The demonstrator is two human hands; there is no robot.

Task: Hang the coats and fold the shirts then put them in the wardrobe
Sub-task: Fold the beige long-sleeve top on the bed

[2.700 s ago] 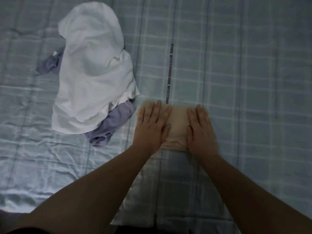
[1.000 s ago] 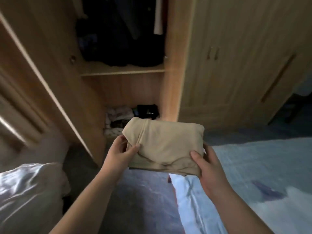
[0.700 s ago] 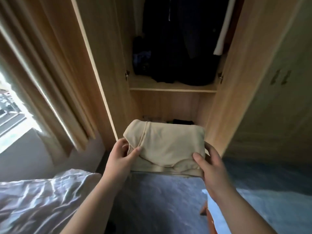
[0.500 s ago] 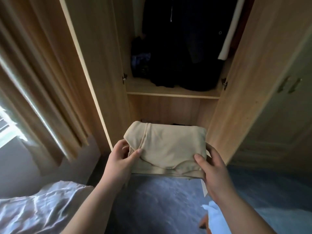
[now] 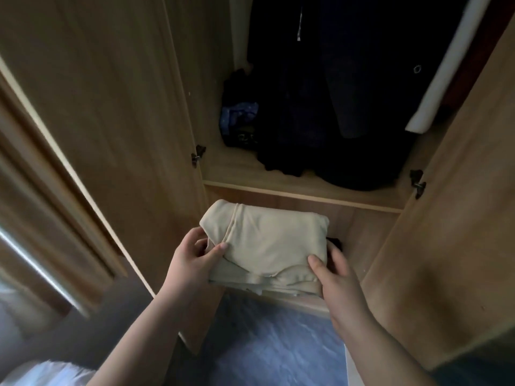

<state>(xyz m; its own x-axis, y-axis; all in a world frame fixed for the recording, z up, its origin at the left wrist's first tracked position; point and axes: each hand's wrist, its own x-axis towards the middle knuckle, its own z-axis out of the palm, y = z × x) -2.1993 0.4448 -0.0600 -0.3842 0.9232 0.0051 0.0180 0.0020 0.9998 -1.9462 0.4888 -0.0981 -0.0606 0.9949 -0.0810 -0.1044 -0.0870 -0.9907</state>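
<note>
The folded beige shirt (image 5: 267, 243) sits level between both hands, in front of the wardrobe's (image 5: 446, 246) lower compartment, just below the shelf (image 5: 303, 193). The left hand (image 5: 192, 263) pinches its near-left corner, thumb on top. The right hand (image 5: 342, 282) pinches the near-right corner likewise. Dark coats (image 5: 334, 107) hang above the shelf.
</note>
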